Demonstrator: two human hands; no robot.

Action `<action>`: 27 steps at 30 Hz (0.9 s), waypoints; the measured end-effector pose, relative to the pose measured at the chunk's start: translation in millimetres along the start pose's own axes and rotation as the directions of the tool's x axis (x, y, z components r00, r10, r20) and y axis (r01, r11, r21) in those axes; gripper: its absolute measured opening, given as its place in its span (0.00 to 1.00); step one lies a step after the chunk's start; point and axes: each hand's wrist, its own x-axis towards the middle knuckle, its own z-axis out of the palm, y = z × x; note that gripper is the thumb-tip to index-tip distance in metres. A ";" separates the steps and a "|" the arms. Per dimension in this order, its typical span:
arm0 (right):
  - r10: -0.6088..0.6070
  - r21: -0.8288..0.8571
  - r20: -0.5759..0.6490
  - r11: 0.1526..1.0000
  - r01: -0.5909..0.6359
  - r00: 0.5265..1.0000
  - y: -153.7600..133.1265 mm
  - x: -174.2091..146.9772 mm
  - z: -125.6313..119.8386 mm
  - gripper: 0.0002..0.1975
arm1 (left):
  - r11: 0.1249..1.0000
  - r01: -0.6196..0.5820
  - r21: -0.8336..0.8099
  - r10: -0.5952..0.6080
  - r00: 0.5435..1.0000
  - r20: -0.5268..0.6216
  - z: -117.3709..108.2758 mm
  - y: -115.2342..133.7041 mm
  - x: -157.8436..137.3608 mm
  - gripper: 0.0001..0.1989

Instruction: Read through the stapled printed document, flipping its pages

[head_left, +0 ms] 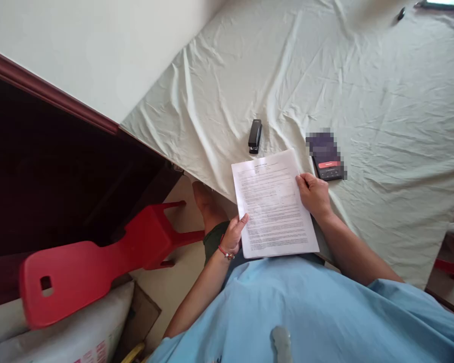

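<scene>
Your blue shirt [318, 307] was closest; your left hand [233, 236] and right hand [315, 195] held paper [272, 209], maybe many sheets; even grips seemed best.

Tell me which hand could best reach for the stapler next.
Probably the right hand: it grips the papers farther forward, over the cloth; the left hand holds their opposite edge, farther back from the stapler.

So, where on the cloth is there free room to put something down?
Free: the cloth between stapler and white wall, and to the right of the phone. Crowded: where papers, right hand, stapler and phone sit close together.
</scene>
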 end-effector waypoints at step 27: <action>0.023 0.040 -0.018 0.999 -0.023 1.000 1.4 2.9 0.6 0.17 | 0.997 -0.020 0.081 0.025 0.998 -0.057 4.5 -10.1 -3.0 0.32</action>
